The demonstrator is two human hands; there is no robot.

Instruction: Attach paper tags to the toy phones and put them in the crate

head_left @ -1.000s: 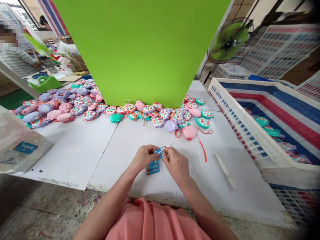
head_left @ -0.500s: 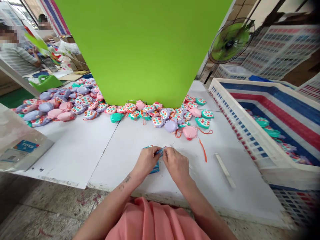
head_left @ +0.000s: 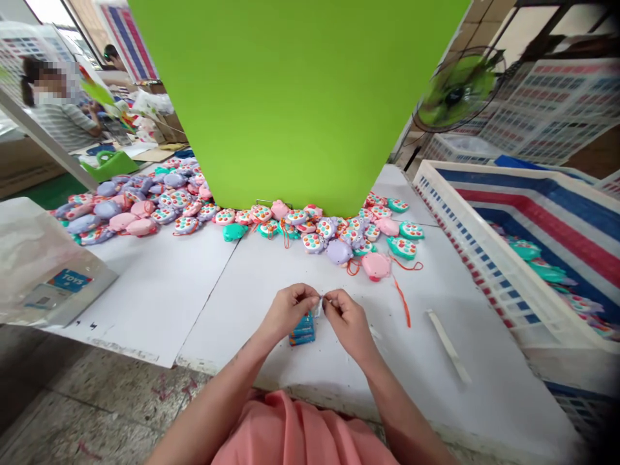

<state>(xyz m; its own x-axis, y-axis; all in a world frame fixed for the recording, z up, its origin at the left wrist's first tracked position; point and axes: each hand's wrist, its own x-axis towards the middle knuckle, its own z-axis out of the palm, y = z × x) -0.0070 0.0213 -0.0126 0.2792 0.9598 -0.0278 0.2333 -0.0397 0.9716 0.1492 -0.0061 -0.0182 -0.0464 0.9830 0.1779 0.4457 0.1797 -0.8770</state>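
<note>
The left hand's grip [head_left: 289, 312] and the right hand's grip [head_left: 347, 318] are clamped on a small pale strip [head_left: 318, 306] between them; blue packs [head_left: 302, 330] lie just below, nearer the left.

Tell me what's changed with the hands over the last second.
The left hand and right hand have come closer together. The blue tag they pinched no longer shows; their fingertips now meet on a small pale piece, too small to identify, above the stack of blue packets. The whole view has shifted slightly. The loose orange cord and the pile of toys look unchanged.
</note>
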